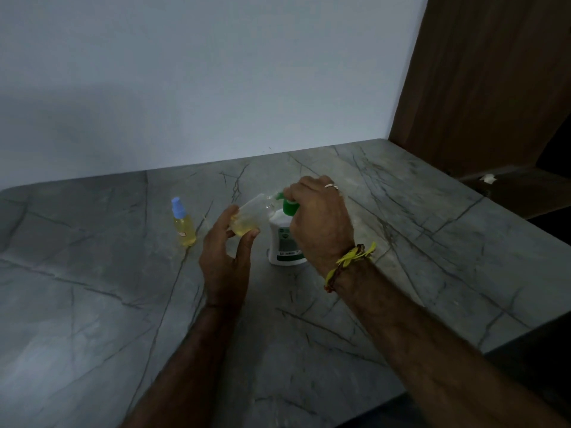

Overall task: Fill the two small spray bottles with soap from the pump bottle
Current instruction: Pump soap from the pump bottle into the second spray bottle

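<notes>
A white pump bottle (282, 239) with a green pump head stands on the grey marble counter (123, 304). My right hand (318, 217) rests over the green pump, fingers curled round it. My left hand (225, 261) holds a small clear spray bottle (250, 214) without its cap, tilted so its open neck meets the pump's spout; some yellow soap sits in its bottom. A second small spray bottle (183, 227) stands upright to the left, full of yellow soap and closed with a blue cap.
A white wall runs along the counter's back edge. A brown wooden panel (482, 88) rises at the right. The counter's front edge cuts diagonally at the lower right, with a dark drop beyond it.
</notes>
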